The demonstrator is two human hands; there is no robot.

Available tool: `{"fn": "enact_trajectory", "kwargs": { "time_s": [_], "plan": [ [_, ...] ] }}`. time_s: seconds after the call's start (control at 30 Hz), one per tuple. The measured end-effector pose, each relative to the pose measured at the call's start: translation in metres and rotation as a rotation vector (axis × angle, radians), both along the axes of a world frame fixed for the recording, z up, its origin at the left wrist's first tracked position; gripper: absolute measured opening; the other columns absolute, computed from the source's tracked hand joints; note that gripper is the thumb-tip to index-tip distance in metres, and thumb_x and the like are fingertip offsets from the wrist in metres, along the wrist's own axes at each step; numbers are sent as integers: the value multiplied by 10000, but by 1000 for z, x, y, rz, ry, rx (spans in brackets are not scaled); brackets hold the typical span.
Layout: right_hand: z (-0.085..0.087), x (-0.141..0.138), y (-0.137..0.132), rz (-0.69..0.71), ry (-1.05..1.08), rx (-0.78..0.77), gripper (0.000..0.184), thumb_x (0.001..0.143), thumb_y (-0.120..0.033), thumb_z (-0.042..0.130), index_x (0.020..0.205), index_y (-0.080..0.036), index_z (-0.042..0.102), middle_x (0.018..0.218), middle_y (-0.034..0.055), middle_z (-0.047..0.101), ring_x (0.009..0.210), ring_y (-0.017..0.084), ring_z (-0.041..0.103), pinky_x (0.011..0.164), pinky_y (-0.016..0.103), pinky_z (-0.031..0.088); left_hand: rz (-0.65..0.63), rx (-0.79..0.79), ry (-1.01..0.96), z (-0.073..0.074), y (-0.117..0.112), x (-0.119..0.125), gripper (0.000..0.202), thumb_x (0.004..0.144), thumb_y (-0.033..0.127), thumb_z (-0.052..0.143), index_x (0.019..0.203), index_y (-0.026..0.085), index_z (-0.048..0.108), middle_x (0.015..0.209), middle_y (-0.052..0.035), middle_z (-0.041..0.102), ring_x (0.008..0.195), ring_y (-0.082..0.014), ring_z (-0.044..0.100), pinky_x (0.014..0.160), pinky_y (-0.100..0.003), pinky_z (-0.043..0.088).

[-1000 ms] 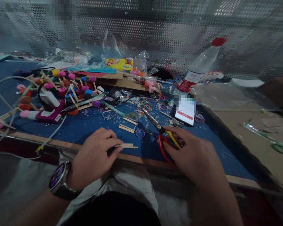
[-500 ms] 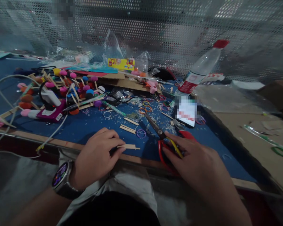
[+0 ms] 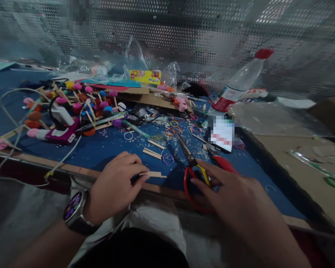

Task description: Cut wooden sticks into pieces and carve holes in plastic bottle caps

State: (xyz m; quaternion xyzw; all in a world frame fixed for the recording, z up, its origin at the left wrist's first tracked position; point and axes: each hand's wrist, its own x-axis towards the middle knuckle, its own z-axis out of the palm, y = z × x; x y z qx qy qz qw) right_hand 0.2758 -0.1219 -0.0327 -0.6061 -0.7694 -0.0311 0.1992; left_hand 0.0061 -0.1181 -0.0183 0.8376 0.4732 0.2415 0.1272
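Note:
My left hand (image 3: 122,186) pinches a small bundle of flat wooden sticks (image 3: 155,174) between thumb and fingers, just above the table's near edge. My right hand (image 3: 226,186) is closed on the handles of a pair of scissors (image 3: 189,163) with red and yellow grips. Their blades are together and point away to the upper left. Beyond the left hand, a few loose wooden sticks (image 3: 152,153) lie beside a purple rubber band (image 3: 168,159). A red-handled tool (image 3: 225,163) rests just past the right hand; its far end is hard to make out.
At the left are a purple power strip (image 3: 61,136) with white cable and wooden-stick pieces with coloured balls (image 3: 103,106). Further right stand a bottle (image 3: 237,83) and a lit phone (image 3: 222,134). Cardboard (image 3: 304,156) covers the right side. A perforated screen (image 3: 184,41) rises behind.
The scissors have swung slightly, with their tips a little further right, and the right hand has shifted with them. My left hand keeps its hold on the sticks.

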Motion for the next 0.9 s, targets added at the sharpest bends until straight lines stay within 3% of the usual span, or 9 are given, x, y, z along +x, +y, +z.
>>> {"fn": "enact_trajectory", "kwargs": {
  "time_s": [0.23,0.4,0.5,0.67,0.77,0.83,0.9],
  "plan": [
    [12,-8,14,-6,-17,-36,288,870,-346,612,1061,-210,778,662,52,753,563,248,702,507,320,472,0,12,-16,-1,1,0,87,913,191,651,906,198,737,870,-13,672,823,-174,571,757,-339,447],
    [17,17,10,-131,4,123,349,934,-440,527,1045,-193,747,860,99,762,694,257,716,611,360,522,10,1,-8,-2,0,-1,112,925,205,629,904,199,738,883,-22,677,843,-184,573,765,-347,459],
    [11,42,6,-200,-113,127,372,917,-441,572,1138,-176,710,996,143,746,843,296,722,669,380,538,28,-12,7,-2,0,-1,145,937,213,601,898,194,740,885,-36,676,846,-195,572,767,-362,464],
    [-5,63,5,-173,-87,22,303,888,-360,587,1121,-214,714,927,108,749,764,273,713,633,372,535,34,-42,-7,0,1,2,163,939,211,587,902,188,744,885,-44,672,839,-197,574,763,-360,466],
    [1,58,4,-282,11,-35,330,813,-336,641,1111,-224,728,839,93,750,658,254,694,605,368,540,38,-42,-12,1,1,3,143,924,193,607,891,183,746,875,-39,670,838,-195,566,767,-354,461],
    [9,50,2,-347,169,-26,428,797,-342,635,1204,-220,692,856,95,751,623,240,689,607,371,559,36,-40,-8,1,1,3,137,917,185,613,881,180,745,872,-36,670,835,-193,560,764,-350,456],
    [17,38,-4,-290,399,-7,491,841,-358,574,1304,-207,626,920,108,749,647,233,709,612,362,584,34,-37,-4,1,0,3,138,919,189,613,881,180,746,875,-34,671,837,-192,558,760,-347,452]
  ]
}}
